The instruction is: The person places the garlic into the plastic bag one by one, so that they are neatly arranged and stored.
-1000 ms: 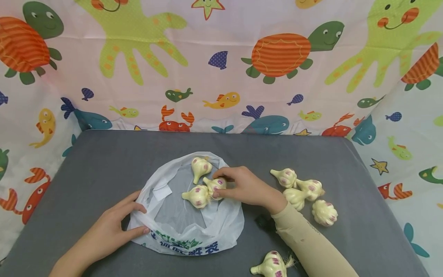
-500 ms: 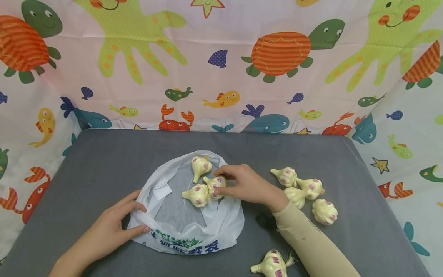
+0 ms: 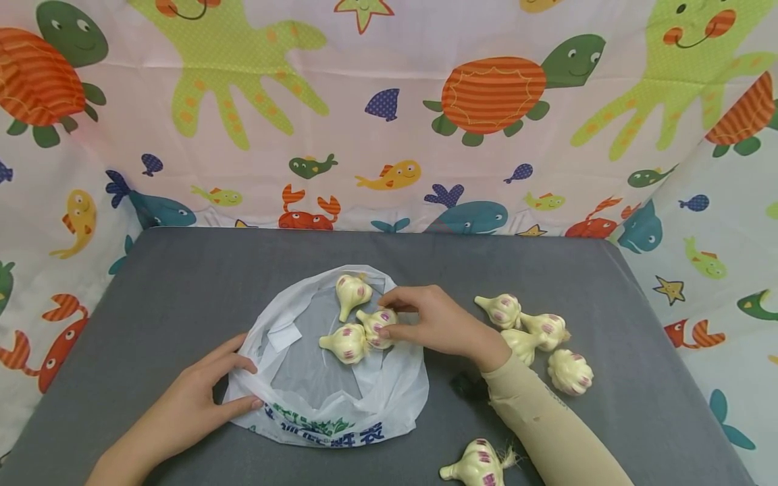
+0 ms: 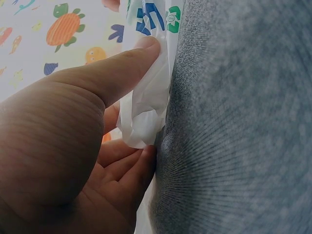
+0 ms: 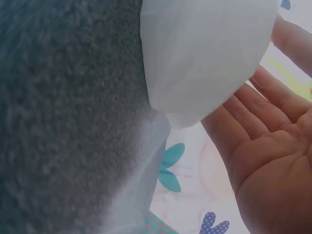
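Observation:
A white plastic bag (image 3: pixel 340 432) with green and blue print lies with its mouth spread wide. My left hand (image 3: pixel 206 385) holds its left side, thumb and index fingertips at the rim; the left wrist view shows the thumb (image 4: pixel 122 68) along the bag's outside. Inside the bag lie a garlic bulb (image 3: pixel 354 292) at the back, another bulb (image 3: pixel 345 344) in front and a third bulb (image 3: pixel 379 320) on the right. Around that third bulb my right hand (image 3: pixel 440 320) has its fingers and thumb apart, fingertips right at it. In the right wrist view, the bag hides its fingertips.
To the right of the bag, several garlic bulbs (image 3: pixel 547 331) sit in a cluster, with a single bulb (image 3: pixel 570 372) beside them. Another bulb (image 3: pixel 477 464) lies near the front edge. A dark object (image 3: pixel 468 386) is partly behind the right sleeve (image 3: pixel 541 418).
My right hand has shifted slightly to the right while the bulb by its fingers has stayed in place. The left hand and the bag have not moved.

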Action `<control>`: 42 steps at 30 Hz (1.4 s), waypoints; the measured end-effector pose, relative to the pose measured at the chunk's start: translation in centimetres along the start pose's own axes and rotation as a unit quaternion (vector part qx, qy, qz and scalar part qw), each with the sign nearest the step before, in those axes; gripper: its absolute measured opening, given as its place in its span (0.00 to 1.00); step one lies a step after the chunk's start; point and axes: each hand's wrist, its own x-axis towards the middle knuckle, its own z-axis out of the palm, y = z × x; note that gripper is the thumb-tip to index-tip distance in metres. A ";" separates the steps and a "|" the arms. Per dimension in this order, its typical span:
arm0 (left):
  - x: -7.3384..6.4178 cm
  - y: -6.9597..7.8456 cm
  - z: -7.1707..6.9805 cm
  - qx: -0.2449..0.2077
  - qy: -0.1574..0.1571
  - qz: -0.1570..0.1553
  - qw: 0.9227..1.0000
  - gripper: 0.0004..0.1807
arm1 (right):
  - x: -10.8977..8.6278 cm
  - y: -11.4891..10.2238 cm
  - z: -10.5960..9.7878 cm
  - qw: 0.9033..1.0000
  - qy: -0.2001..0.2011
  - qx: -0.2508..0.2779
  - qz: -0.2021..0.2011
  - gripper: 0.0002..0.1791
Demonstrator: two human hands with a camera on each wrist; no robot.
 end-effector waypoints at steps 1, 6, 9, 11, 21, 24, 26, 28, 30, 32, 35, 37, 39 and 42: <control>0.0 0.0 0.0 -0.001 0.000 0.000 1.000 0.25 | 0.0 0.0 -0.1 1.000 0.002 -0.002 -0.001 0.24; -0.1 0.0 0.0 -0.002 0.002 0.000 1.000 0.25 | -0.2 0.0 -0.5 1.000 0.011 -0.012 -0.002 0.24; -0.1 0.1 0.0 0.001 -0.002 -0.006 1.000 0.25 | -0.4 0.0 -0.8 1.000 0.013 -0.015 0.005 0.25; -0.1 0.1 0.0 0.003 -0.007 -0.010 1.000 0.25 | -0.5 -0.1 -1.0 1.000 0.014 -0.014 0.012 0.25; -0.3 0.1 0.0 0.001 0.005 -0.002 1.000 0.25 | -1.4 -0.2 -2.2 0.999 0.035 -0.016 0.036 0.27; -0.4 0.1 0.0 -0.002 0.011 0.004 1.000 0.25 | -1.6 -0.2 -2.5 0.998 0.038 -0.018 0.042 0.28; -0.4 0.1 0.1 -0.001 0.015 0.007 1.000 0.26 | -1.7 -0.2 -2.7 0.998 0.038 -0.021 0.045 0.28; -0.4 0.1 0.1 -0.001 0.016 0.008 1.000 0.26 | -1.8 -0.3 -2.9 0.998 0.040 -0.022 0.047 0.28; -0.4 0.1 0.1 0.000 0.014 0.006 1.000 0.26 | -2.0 -0.3 -3.1 0.998 0.045 -0.022 0.049 0.26; -0.3 0.1 0.1 0.001 0.008 0.002 1.000 0.25 | -2.1 -0.2 -3.3 0.997 0.052 -0.021 0.054 0.26; -0.1 0.1 0.0 0.002 -0.001 -0.006 1.000 0.25 | -2.3 -0.1 -3.5 0.996 0.059 -0.018 0.058 0.25; 0.0 0.1 -0.1 0.001 -0.005 -0.010 1.000 0.24 | -2.5 -0.1 -3.6 0.996 0.059 -0.017 0.063 0.26; 0.1 0.1 -0.1 0.001 -0.007 -0.013 1.000 0.24 | -2.8 0.0 -3.8 0.996 0.060 -0.016 0.070 0.26; 0.2 0.2 -0.1 0.004 -0.009 -0.015 1.000 0.24 | -3.4 0.2 -4.0 0.994 0.063 -0.017 0.085 0.27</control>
